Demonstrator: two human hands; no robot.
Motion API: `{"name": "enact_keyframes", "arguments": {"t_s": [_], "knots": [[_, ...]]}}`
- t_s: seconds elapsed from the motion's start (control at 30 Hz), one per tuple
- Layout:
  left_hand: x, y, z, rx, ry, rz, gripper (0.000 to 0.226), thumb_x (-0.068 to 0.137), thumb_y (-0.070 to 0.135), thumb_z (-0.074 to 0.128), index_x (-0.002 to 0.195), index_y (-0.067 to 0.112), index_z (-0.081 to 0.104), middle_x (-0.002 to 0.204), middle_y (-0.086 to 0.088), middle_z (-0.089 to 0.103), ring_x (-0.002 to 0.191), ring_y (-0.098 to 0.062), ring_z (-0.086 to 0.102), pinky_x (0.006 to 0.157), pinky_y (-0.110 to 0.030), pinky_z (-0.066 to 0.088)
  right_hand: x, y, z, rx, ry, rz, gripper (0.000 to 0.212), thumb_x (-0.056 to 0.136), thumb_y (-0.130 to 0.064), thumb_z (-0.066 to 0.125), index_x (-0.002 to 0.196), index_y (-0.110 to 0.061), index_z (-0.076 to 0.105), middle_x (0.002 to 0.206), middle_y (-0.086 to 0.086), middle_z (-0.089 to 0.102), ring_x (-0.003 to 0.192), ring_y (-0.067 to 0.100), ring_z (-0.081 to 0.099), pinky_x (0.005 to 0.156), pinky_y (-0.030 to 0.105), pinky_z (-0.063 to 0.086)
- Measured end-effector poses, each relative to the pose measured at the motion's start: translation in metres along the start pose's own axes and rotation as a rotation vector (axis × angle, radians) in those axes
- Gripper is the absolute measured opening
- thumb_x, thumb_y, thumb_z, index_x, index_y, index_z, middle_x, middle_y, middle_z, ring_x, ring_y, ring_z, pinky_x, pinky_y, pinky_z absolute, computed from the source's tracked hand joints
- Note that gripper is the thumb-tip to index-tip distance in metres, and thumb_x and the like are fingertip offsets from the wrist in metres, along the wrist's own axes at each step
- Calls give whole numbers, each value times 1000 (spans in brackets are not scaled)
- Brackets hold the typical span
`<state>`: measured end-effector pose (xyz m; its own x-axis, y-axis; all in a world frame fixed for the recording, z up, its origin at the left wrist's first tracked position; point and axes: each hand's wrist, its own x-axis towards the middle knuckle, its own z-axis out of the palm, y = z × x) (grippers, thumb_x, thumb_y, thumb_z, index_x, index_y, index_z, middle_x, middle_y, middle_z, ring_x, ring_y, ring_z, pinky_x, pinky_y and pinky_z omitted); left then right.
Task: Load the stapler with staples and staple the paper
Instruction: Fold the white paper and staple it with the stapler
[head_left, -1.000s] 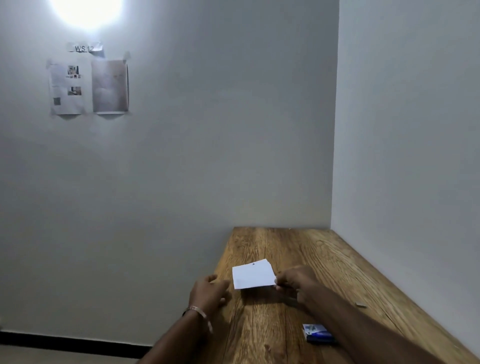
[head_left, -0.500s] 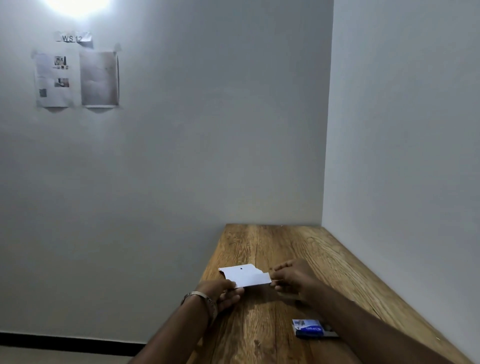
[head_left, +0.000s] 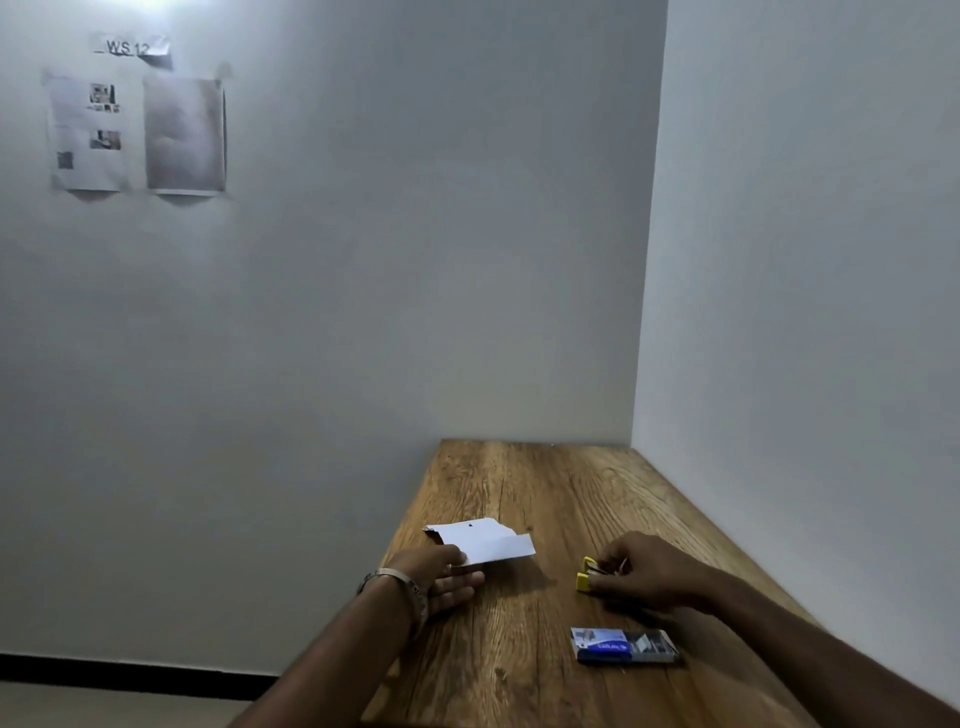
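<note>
Most of the yellow stapler (head_left: 586, 573) lies hidden under the curled fingers (head_left: 613, 564) of the right hand (head_left: 647, 571), with only its front end showing past the fingertips. The paper's (head_left: 485, 540) near corner is covered by the left hand's (head_left: 441, 574) thumb. The print on the staple box (head_left: 623, 646) is too small to read.

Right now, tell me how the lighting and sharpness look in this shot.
Head view: a blown-out lamp glare at the top edge washes the wall; light falls off toward the wooden table, which stays dim. The paper casts a soft shadow beside it. The small yellow stapler under the right hand is soft, its details unclear. The wall corner leans from wide-angle distortion.
</note>
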<state>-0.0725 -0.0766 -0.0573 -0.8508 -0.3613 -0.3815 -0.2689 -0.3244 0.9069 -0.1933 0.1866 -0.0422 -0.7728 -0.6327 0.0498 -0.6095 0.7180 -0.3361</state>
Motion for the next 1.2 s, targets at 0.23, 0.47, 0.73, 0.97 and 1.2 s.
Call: {"name": "enact_keyframes", "arguments": {"t_s": [0.23, 0.47, 0.73, 0.97, 1.2], "knots": [[-1, -1, 0, -13, -1, 34, 52, 89, -3, 59, 137, -3, 39, 104, -25, 69, 72, -27, 72, 52, -33, 60, 5, -4, 17, 112, 106, -81, 36, 81, -43, 76, 107, -25, 59, 105, -9, 63, 94, 6, 59, 80, 23, 50], [1, -1, 1, -36, -1, 38, 54, 88, -2, 60, 138, -2, 38, 101, -24, 69, 68, -26, 73, 51, -32, 60, 16, -19, 20, 234, 197, -166, 46, 68, -48, 84, 99, -36, 51, 97, -11, 64, 86, 5, 64, 65, 14, 51], [0, -1, 0, -72, 8, 39, 53, 89, -1, 59, 138, 0, 37, 96, -23, 70, 61, -26, 73, 44, -31, 56, 26, -39, 25, 561, 26, -54, 50, 74, -40, 83, 111, -27, 53, 89, 2, 75, 70, 12, 74, 55, 20, 54], [4, 0, -2, -99, 23, 27, 29, 88, -1, 59, 112, 4, 43, 95, -21, 69, 61, -25, 73, 46, -32, 56, 34, -64, 25, 920, -118, 230, 59, 97, -61, 42, 109, -7, 63, 78, 13, 73, 54, 17, 59, 45, 25, 44], [3, -1, -1, -119, 19, 52, 29, 88, 0, 58, 110, 7, 40, 96, -21, 69, 58, -24, 73, 46, -31, 56, 39, -77, 26, 1121, -186, 372, 53, 87, -52, 66, 106, -3, 71, 78, 9, 73, 57, 15, 60, 48, 24, 46]]}}
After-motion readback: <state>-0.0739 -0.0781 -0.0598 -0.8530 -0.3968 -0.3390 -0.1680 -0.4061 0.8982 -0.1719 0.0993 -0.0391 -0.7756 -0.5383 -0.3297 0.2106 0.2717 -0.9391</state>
